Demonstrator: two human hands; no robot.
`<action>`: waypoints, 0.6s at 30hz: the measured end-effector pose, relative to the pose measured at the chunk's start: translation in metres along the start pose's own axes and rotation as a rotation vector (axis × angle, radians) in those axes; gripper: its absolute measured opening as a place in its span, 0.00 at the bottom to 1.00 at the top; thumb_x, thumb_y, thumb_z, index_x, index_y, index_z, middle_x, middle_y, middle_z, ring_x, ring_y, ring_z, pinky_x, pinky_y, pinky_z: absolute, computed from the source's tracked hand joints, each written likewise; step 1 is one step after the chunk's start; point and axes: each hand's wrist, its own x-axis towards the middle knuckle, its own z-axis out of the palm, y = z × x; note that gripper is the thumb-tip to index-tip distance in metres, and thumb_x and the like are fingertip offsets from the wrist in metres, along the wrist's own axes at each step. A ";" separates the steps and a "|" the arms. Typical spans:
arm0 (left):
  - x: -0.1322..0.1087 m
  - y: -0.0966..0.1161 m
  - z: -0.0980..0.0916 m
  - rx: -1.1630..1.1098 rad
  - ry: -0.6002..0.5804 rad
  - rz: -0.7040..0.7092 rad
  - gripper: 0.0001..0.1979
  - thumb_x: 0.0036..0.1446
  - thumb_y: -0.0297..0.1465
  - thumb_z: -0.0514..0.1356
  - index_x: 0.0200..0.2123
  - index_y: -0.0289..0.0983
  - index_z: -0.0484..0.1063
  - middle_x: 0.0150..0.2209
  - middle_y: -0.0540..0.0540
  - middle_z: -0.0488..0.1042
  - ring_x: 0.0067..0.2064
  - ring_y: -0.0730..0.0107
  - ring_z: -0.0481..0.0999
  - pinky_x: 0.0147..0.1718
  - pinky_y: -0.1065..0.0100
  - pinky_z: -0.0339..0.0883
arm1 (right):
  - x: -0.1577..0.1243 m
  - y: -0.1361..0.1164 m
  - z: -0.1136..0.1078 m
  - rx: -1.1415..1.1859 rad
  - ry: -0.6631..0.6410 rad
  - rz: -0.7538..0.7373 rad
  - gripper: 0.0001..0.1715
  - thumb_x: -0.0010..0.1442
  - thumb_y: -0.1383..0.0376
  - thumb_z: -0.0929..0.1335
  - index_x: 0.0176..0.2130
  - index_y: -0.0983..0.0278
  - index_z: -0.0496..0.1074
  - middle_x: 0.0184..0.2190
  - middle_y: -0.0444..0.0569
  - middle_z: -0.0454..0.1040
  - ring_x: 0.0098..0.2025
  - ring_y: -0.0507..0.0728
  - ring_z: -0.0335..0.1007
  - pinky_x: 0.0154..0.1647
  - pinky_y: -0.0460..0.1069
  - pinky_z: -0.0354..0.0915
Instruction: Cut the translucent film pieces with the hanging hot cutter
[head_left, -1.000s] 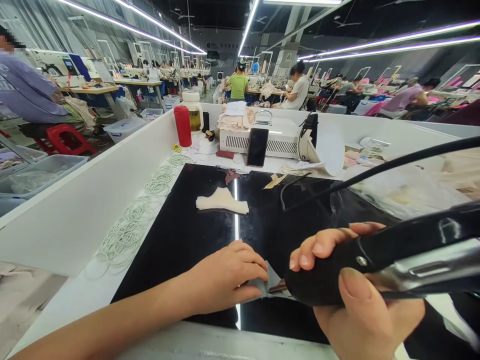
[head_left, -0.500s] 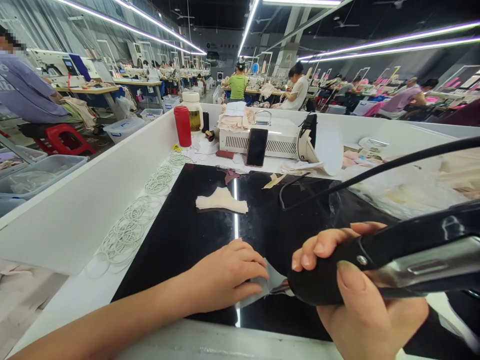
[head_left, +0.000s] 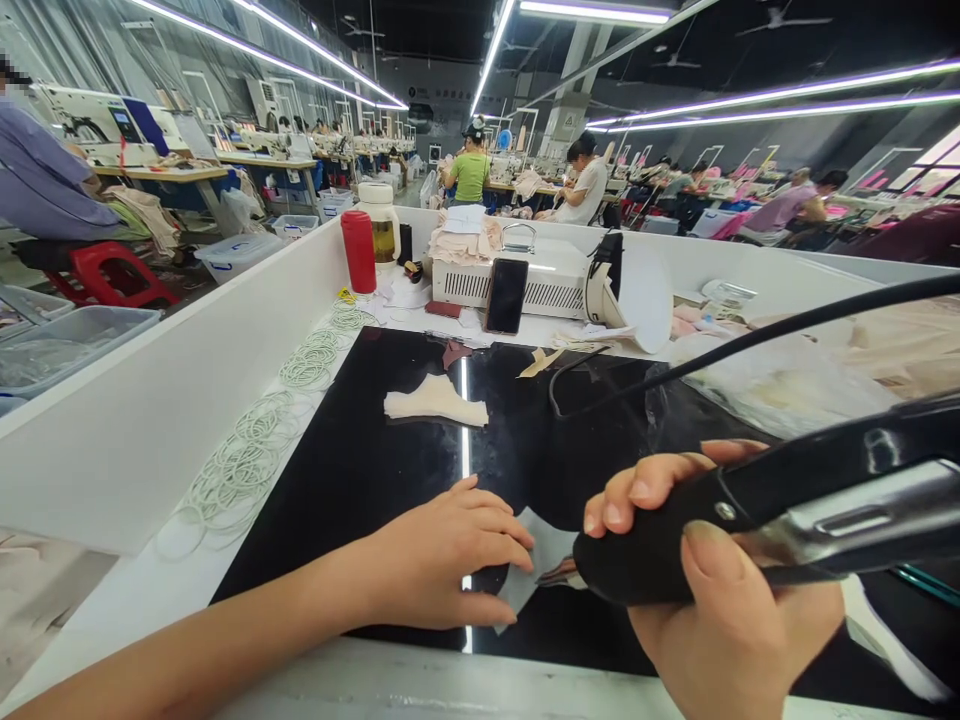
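Observation:
My right hand (head_left: pixel 720 590) is wrapped round a black corded hand tool (head_left: pixel 645 550) with a metal tip at its left end. That tip touches a small pale grey piece of cloth (head_left: pixel 546 540) on the glossy black board (head_left: pixel 337 480). My left hand (head_left: pixel 450 560) is beside the cloth, fingers apart, its fingertips over the cloth's left edge. Farther back on the board sits a cream shaped fabric piece (head_left: pixel 435 402).
Coils of pale green cord (head_left: pixel 240 465) lie along the left. At the back stand a red cup (head_left: pixel 358 252), a jar (head_left: pixel 384 232), a white machine (head_left: pixel 551 275) and a phone (head_left: pixel 506 296). Plastic-wrapped fabric (head_left: pixel 780 375) is at right. Several people sit beyond the partition.
My left hand's fingers have spread, with the thumb farther from the other fingers, and more of the grey cloth shows. The whole view has shifted slightly.

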 end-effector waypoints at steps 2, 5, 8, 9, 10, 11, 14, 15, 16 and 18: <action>0.000 0.000 0.000 0.001 -0.008 0.003 0.20 0.58 0.32 0.72 0.53 0.44 0.75 0.59 0.49 0.77 0.64 0.57 0.69 0.71 0.40 0.44 | -0.003 0.001 0.001 0.003 -0.018 0.008 0.21 0.58 0.60 0.78 0.48 0.57 0.72 0.30 0.41 0.74 0.26 0.54 0.72 0.26 0.50 0.75; 0.000 -0.001 0.000 -0.007 -0.009 0.008 0.21 0.58 0.32 0.72 0.53 0.44 0.75 0.59 0.49 0.77 0.64 0.57 0.69 0.71 0.40 0.43 | -0.005 0.001 0.001 0.001 -0.025 0.015 0.21 0.58 0.60 0.78 0.49 0.56 0.72 0.30 0.41 0.74 0.27 0.54 0.72 0.28 0.50 0.75; 0.000 -0.002 0.000 -0.027 0.000 0.009 0.21 0.58 0.33 0.72 0.54 0.45 0.75 0.58 0.48 0.77 0.64 0.56 0.69 0.70 0.40 0.43 | -0.005 0.001 0.000 0.001 -0.019 0.007 0.23 0.57 0.60 0.79 0.48 0.57 0.71 0.29 0.40 0.74 0.26 0.53 0.71 0.26 0.50 0.75; 0.000 -0.002 0.001 -0.033 0.004 0.009 0.21 0.58 0.33 0.72 0.54 0.45 0.76 0.58 0.47 0.77 0.64 0.55 0.69 0.70 0.40 0.43 | -0.005 0.000 0.000 0.001 -0.018 0.000 0.23 0.56 0.59 0.79 0.48 0.57 0.72 0.29 0.40 0.74 0.26 0.54 0.71 0.26 0.50 0.75; 0.000 -0.002 0.001 -0.037 0.006 0.009 0.21 0.58 0.32 0.72 0.54 0.46 0.76 0.58 0.47 0.77 0.64 0.55 0.69 0.70 0.40 0.44 | -0.005 0.000 0.000 0.000 -0.016 -0.004 0.23 0.56 0.59 0.79 0.48 0.58 0.72 0.29 0.40 0.74 0.26 0.54 0.71 0.25 0.50 0.75; 0.000 -0.002 0.001 -0.039 0.008 0.009 0.21 0.58 0.32 0.72 0.54 0.46 0.76 0.58 0.47 0.77 0.64 0.55 0.70 0.70 0.40 0.44 | -0.006 -0.001 0.000 -0.003 -0.016 -0.006 0.22 0.57 0.59 0.79 0.48 0.57 0.72 0.29 0.41 0.74 0.26 0.54 0.71 0.26 0.50 0.75; 0.001 -0.002 0.000 -0.033 0.010 0.012 0.21 0.57 0.32 0.72 0.54 0.45 0.76 0.58 0.48 0.77 0.64 0.55 0.70 0.70 0.39 0.44 | -0.007 -0.001 0.000 -0.019 -0.015 0.004 0.20 0.59 0.62 0.77 0.48 0.57 0.71 0.30 0.41 0.74 0.27 0.54 0.72 0.27 0.51 0.75; 0.001 -0.001 0.000 -0.030 0.009 0.013 0.21 0.57 0.32 0.73 0.53 0.45 0.76 0.58 0.48 0.77 0.64 0.55 0.70 0.70 0.39 0.44 | -0.008 -0.002 0.000 -0.026 -0.015 0.007 0.19 0.60 0.63 0.77 0.48 0.57 0.71 0.30 0.41 0.74 0.27 0.54 0.72 0.27 0.51 0.75; 0.001 -0.001 0.000 -0.028 0.009 0.014 0.21 0.57 0.32 0.73 0.53 0.45 0.76 0.58 0.48 0.77 0.64 0.55 0.70 0.70 0.39 0.45 | -0.008 -0.002 0.000 -0.032 -0.014 0.010 0.18 0.60 0.63 0.76 0.48 0.57 0.71 0.30 0.41 0.74 0.27 0.54 0.72 0.27 0.52 0.75; 0.001 0.000 -0.001 -0.025 0.006 0.013 0.21 0.57 0.31 0.73 0.53 0.45 0.76 0.58 0.48 0.77 0.64 0.55 0.70 0.70 0.38 0.45 | -0.009 -0.003 0.001 -0.030 -0.008 0.017 0.19 0.60 0.63 0.77 0.48 0.57 0.71 0.30 0.41 0.74 0.27 0.54 0.72 0.27 0.51 0.75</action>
